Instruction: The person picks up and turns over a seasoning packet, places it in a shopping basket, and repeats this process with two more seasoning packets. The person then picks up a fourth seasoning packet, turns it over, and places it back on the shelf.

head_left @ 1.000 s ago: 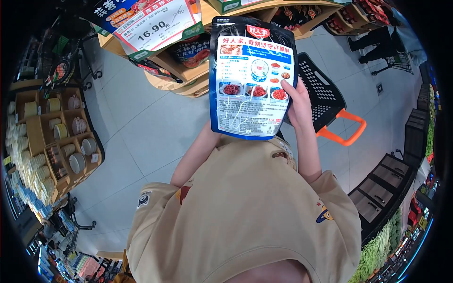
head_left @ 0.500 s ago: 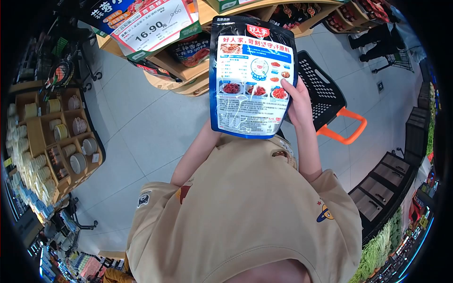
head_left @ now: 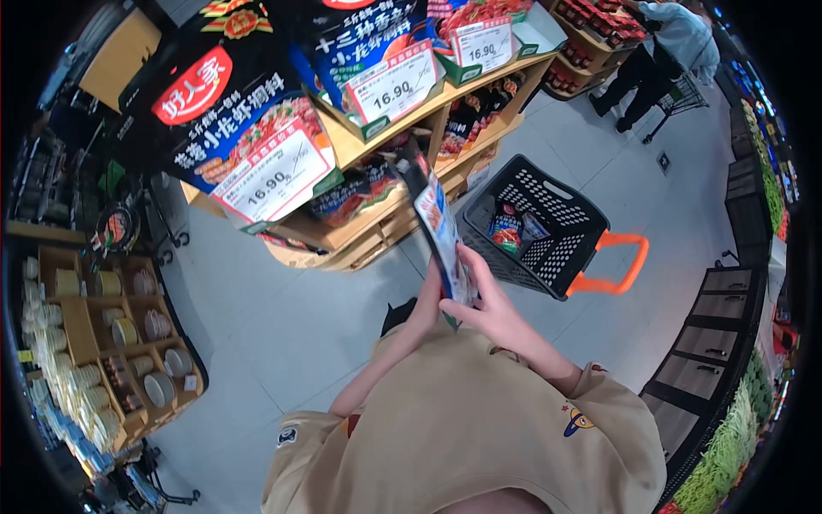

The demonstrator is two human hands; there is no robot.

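Observation:
A seasoning pouch (head_left: pixel 441 236) stands nearly edge-on in front of my torso, its white printed back turned to the right. My right hand (head_left: pixel 481 300) grips its lower right side, thumb near the bottom. On the other side, my left hand (head_left: pixel 426 301) holds the lower part; the pouch hides most of its fingers. Just right of the pouch, a black shopping basket (head_left: pixel 591 224) with an orange handle (head_left: pixel 629 265) stands on the floor. Inside it lie a colourful package (head_left: pixel 505 233) and at least one other.
Ahead is a wooden display shelf (head_left: pixel 351 150) with large pouch-shaped signs and price cards (head_left: pixel 278 176). Crockery shelves (head_left: pixel 120 317) stand at left. A person (head_left: pixel 664 60) with a shopping cart (head_left: pixel 681 96) is at upper right. Dark cabinets (head_left: pixel 706 343) and green vegetables line the right.
The pouch has turned from facing me to nearly edge-on and sits lower in view. My left hand now shows beside it. The view has tilted up, revealing more shelf and the basket's contents.

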